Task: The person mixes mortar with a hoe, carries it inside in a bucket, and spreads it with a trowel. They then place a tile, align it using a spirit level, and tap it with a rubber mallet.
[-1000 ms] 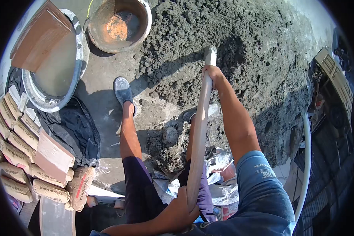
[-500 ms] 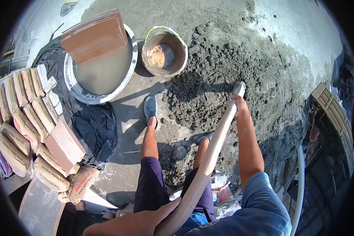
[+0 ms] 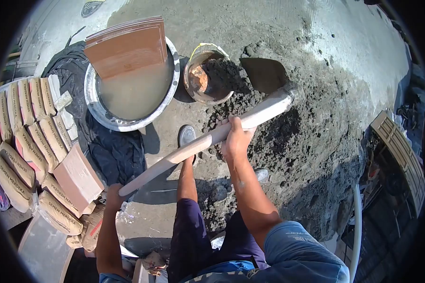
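A hoe with a long pale wooden handle (image 3: 193, 147) slants across the view. My left hand (image 3: 112, 197) is wrapped round the butt of the handle at lower left. Farther up, my right hand (image 3: 238, 137) grips the handle, thumb on top. The dark hoe blade (image 3: 263, 75) is beside the bucket (image 3: 208, 101), with wet mortar between the blade and the bucket's open mouth. Dark mortar lies inside the bucket, where an orange-crusted patch of wall still shows. Beneath the handle spreads a heap of lumpy grey mortar (image 3: 311, 134) on the floor.
Left of the bucket stands a round tub (image 3: 125, 126) of cloudy water with brown tiles (image 3: 132, 52) upright in it. Cement bags (image 3: 59, 212) are stacked at far left, beside a dark cloth (image 3: 113, 153). A white pipe (image 3: 357, 231) runs along the right.
The hoe has swung from the heap toward the bucket, its blade now visible. My left hand has moved out left, my right hand leftward. Dark mortar is now in the bucket.
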### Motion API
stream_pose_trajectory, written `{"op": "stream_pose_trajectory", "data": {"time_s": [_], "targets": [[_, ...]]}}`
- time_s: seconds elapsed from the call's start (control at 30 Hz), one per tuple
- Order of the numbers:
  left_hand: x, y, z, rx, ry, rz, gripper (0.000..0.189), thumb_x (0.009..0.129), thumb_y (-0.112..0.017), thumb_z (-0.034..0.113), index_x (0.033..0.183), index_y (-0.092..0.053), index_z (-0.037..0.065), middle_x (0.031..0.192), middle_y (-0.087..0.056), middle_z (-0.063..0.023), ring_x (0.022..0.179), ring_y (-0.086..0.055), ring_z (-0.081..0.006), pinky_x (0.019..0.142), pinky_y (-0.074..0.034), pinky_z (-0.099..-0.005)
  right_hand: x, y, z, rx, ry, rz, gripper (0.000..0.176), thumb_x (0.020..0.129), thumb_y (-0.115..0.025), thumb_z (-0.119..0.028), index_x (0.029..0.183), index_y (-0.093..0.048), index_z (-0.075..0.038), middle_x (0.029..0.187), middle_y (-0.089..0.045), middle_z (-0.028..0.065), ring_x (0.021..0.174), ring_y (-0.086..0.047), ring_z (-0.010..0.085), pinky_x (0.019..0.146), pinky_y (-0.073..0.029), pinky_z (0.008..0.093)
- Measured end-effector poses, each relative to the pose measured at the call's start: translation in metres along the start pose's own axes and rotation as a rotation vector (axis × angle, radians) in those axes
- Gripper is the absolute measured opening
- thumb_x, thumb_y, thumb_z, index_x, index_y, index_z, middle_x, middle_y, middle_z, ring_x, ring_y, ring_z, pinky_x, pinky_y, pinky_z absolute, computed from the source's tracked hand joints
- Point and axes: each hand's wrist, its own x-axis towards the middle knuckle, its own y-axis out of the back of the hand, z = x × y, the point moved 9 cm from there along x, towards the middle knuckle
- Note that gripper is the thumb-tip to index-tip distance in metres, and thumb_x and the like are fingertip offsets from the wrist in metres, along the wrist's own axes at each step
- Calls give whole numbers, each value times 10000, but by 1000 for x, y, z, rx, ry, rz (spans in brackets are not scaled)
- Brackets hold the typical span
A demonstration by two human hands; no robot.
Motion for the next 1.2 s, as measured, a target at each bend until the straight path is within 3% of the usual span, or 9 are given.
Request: {"op": "stream_pose_trajectory", "data": {"time_s": [0.13, 0.23, 0.33, 0.53, 0.77, 1.0, 1.1, 1.17, 1.2], "targets": [[15, -88, 115, -58, -272, -313, 249, 643, -730, 105, 876, -666, 43, 873, -648, -164, 868, -609, -367, 781, -471, -457, 49, 66, -89, -37, 75, -14, 396, 779, -580, 2, 1090, -340, -47, 817, -531, 122, 614, -561, 210, 551, -526, 366], [1, -157, 223, -171, -202, -703, 350, 723, -705, 249, 1020, -650, 73, 885, -677, -180, 873, -646, -373, 792, -502, -464, 99, 110, -171, -154, 205, 93, 181, 764, -581, -28, 899, -461, -13, 726, -509, 89, 560, -541, 190, 508, -501, 337], [-8, -204, 311, -307, -280, -698, 350, 760, -702, 282, 1005, -621, 45, 855, -677, -197, 845, -650, -398, 751, -514, -460, 182, 162, -209, -371, 285, 165, 109, 757, -581, -50, 800, -498, 6, 605, -533, 93, 482, -541, 194, 449, -478, 318], [-28, -248, 382, -384, -30, -666, 385, 795, -699, 280, 1018, -576, -8, 841, -653, -268, 820, -649, -439, 726, -521, -470, 321, 248, -96, -657, 25, 181, 150, 766, -602, -110, 732, -559, 29, 579, -567, 104, 461, -560, 214, 427, -457, 357], [-117, -161, 425, -225, 267, -1051, 551, 828, -680, 298, 1119, -429, -98, 927, -621, -346, 918, -650, -463, 807, -518, -472, 255, 333, 122, -795, -575, 130, 232, 770, -636, -174, 879, -581, 24, 690, -594, 116, 529, -574, 247, 512, -489, 431], [-81, -72, 464, -284, 205, -1115, 690, 828, -681, 413, 1255, -411, -56, 927, -639, -298, 860, -665, -419, 769, -517, -433, 248, 293, 70, -570, -719, 25, 144, 861, -542, -165, 822, -531, -28, 626, -545, 94, 485, -543, 242, 469, -484, 415], [-71, 4, 457, -347, 140, -1151, 589, 814, -691, 366, 1163, -474, -56, 860, -639, -281, 789, -661, -414, 744, -510, -450, 222, 263, 23, -442, -610, 112, 136, 853, -563, -149, 846, -522, -19, 618, -527, 74, 475, -527, 229, 448, -474, 394], [-78, 53, 431, -172, 73, -1195, 851, 790, -710, 343, 1443, -297, -15, 1169, -592, -283, 1072, -601, -403, 904, -472, -450, 182, 231, -20, -367, -500, 144, 128, 850, -576, -124, 861, -510, -14, 647, -536, 74, 485, -525, 204, 440, -473, 358], [-78, 78, 409, -89, 129, -1132, 710, 781, -720, 353, 1317, -418, -1, 1023, -628, -249, 943, -637, -383, 816, -494, -432, 161, 216, -36, -313, -443, 158, 116, 863, -564, -110, 875, -507, -10, 660, -540, 79, 493, -527, 194, 446, -479, 337]]}}
